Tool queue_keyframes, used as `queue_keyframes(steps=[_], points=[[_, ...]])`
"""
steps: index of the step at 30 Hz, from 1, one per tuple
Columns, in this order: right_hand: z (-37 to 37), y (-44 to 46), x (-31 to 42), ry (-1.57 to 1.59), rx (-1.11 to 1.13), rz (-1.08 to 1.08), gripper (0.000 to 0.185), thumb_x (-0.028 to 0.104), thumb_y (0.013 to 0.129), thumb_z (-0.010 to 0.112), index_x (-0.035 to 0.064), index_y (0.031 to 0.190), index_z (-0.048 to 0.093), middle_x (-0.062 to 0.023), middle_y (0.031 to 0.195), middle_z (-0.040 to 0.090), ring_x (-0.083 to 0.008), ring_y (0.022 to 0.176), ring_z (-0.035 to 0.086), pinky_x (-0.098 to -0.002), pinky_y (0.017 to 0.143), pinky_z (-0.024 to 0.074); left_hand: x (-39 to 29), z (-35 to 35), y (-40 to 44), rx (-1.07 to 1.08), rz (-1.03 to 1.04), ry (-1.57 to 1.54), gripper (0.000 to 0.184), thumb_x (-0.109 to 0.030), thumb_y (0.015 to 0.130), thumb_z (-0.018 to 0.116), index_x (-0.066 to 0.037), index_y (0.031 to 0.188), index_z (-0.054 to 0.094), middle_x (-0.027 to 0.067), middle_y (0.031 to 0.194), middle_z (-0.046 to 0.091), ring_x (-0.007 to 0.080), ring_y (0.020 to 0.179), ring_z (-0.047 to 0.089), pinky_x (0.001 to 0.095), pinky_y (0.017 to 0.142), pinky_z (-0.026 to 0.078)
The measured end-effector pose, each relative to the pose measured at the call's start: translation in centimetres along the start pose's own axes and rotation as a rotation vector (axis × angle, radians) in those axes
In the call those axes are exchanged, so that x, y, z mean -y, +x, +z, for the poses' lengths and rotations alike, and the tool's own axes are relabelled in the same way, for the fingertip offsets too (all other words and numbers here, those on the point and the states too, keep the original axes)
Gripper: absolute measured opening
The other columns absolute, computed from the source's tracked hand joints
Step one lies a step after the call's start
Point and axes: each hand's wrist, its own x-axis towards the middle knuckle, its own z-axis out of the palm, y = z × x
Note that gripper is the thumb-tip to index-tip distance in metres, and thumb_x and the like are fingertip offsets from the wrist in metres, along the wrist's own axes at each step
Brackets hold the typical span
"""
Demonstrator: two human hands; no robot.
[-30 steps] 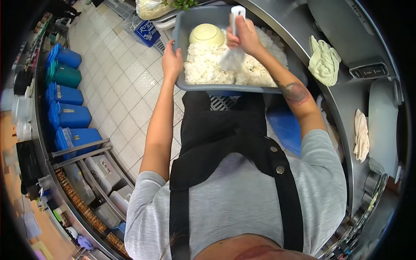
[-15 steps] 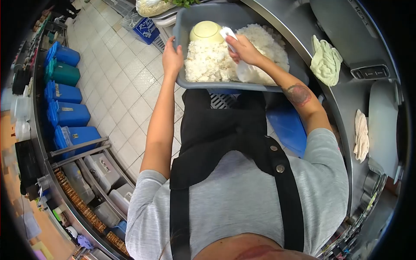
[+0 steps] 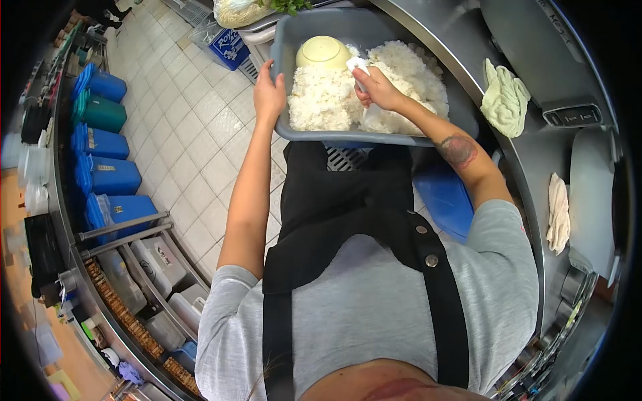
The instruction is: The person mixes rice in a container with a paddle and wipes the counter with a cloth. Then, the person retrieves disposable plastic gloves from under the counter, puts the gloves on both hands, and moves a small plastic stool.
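Observation:
A large grey tub [image 3: 283, 40] holds loose white cooked rice [image 3: 322, 100], with a darker-looking heap on its right side. An upside-down pale yellow bowl [image 3: 322, 51] sits in the tub's upper left part. My right hand [image 3: 378, 88] is closed around the handle of a white rice paddle [image 3: 358, 65], whose lower end is among the rice, partly hidden and blurred. At the tub's left rim is my left hand [image 3: 269, 93], its thumb on the rim side and its fingers along the outside.
A metal counter [image 3: 528, 150] curves along the right, carrying a light green cloth [image 3: 505, 99] and a cream cloth [image 3: 558, 214]. Blue lidded bins [image 3: 110, 175] line the left side. A blue crate [image 3: 229, 47] stands on the tiled floor beyond the tub.
My right hand and the paddle have shifted slightly down and right, and the rice under the paddle looks spread differently. My left hand stays at the rim.

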Motion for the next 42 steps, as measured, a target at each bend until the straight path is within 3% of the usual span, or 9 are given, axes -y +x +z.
queue_keyframes(steps=[5,8,11,17,21,24,34,38,42], points=[[1.1,2.9,6.9,-0.126,0.017,-0.268,0.045,0.044,0.099,0.039,0.0054,0.076,0.043,-0.0009,0.051,0.040,-0.0104,0.045,0.042,-0.0272,0.043,0.0396,0.1,0.0,0.1,0.000,0.012,0.031,0.042,-0.015,0.087,0.055,-0.005,0.127,0.048,0.0222,0.119,0.057,0.0389,0.106,0.056,0.0421,0.090,0.044],[2.2,5.7,6.8,0.261,-0.075,-0.469,0.056,0.052,0.096,0.040,0.0040,0.069,0.041,-0.0014,0.051,0.041,-0.0108,0.043,0.043,-0.0274,0.045,0.0409,-0.3,-0.1,0.1,-0.014,0.010,0.034,0.041,-0.015,0.087,0.055,-0.005,0.126,0.048,0.0227,0.118,0.057,0.0393,0.106,0.057,0.0422,0.090,0.044],[3.0,5.4,-1.9,0.276,-0.312,-0.288,0.057,0.055,0.095,0.039,0.0040,0.070,0.041,-0.0016,0.051,0.040,-0.0110,0.043,0.043,-0.0275,0.044,0.0412,0.5,0.0,0.1,0.009,0.015,0.023,0.043,-0.018,0.089,0.053,-0.009,0.130,0.045,0.0252,0.114,0.060,0.0395,0.104,0.059,0.0418,0.088,0.046],[-1.5,0.1,-0.3,0.029,-0.190,0.012,0.052,0.050,0.098,0.037,0.0040,0.074,0.042,-0.0018,0.051,0.039,-0.0114,0.041,0.040,-0.0284,0.043,0.0404,-0.5,-0.3,-0.2,0.016,-0.035,-0.022,0.042,-0.015,0.087,0.055,-0.005,0.127,0.047,0.0231,0.118,0.058,0.0392,0.108,0.055,0.0424,0.091,0.043],[1.4,1.2,6.5,-0.233,-0.095,-0.176,0.056,0.050,0.098,0.036,0.0063,0.064,0.041,-0.0008,0.049,0.039,-0.0106,0.042,0.041,-0.0271,0.043,0.0400,0.0,-0.1,0.1,0.013,-0.005,0.030,0.042,-0.014,0.087,0.055,-0.005,0.127,0.047,0.0226,0.118,0.058,0.0392,0.108,0.055,0.0423,0.091,0.044],[1.0,5.1,7.7,0.126,-0.100,-0.450,0.042,0.037,0.099,0.042,0.0050,0.073,0.045,-0.0008,0.051,0.043,-0.0102,0.043,0.044,-0.0263,0.041,0.0379,-0.1,-0.2,0.2,0.017,-0.015,0.007,0.042,-0.014,0.087,0.055,-0.005,0.127,0.047,0.0225,0.120,0.057,0.0389,0.110,0.055,0.0422,0.091,0.043],[-3.4,3.4,-0.1,0.118,-0.360,0.066,0.043,0.042,0.097,0.044,0.0027,0.081,0.049,-0.0009,0.054,0.044,-0.0108,0.044,0.046,-0.0277,0.040,0.0372,0.1,-0.3,-0.2,0.002,0.013,-0.009,0.041,-0.015,0.087,0.054,-0.004,0.126,0.048,0.0226,0.121,0.056,0.0388,0.110,0.055,0.0419,0.092,0.043],[-0.4,4.0,5.6,-0.255,-0.205,-0.001,0.045,0.044,0.098,0.042,0.0032,0.078,0.047,-0.0022,0.053,0.043,-0.0100,0.044,0.045,-0.0269,0.042,0.0383,-0.3,-0.2,-0.1,-0.024,0.024,0.034,0.041,-0.014,0.086,0.055,-0.004,0.126,0.048,0.0222,0.120,0.056,0.0385,0.109,0.055,0.0421,0.091,0.044],[4.5,7.2,6.3,0.105,-0.182,-0.305,0.056,0.053,0.096,0.037,0.0037,0.072,0.044,-0.0001,0.050,0.037,-0.0112,0.041,0.039,-0.0279,0.042,0.0386,0.6,0.0,0.2,-0.041,0.050,0.007,0.041,-0.017,0.088,0.054,-0.008,0.128,0.047,0.0238,0.118,0.058,0.0395,0.109,0.056,0.0422,0.091,0.044]])
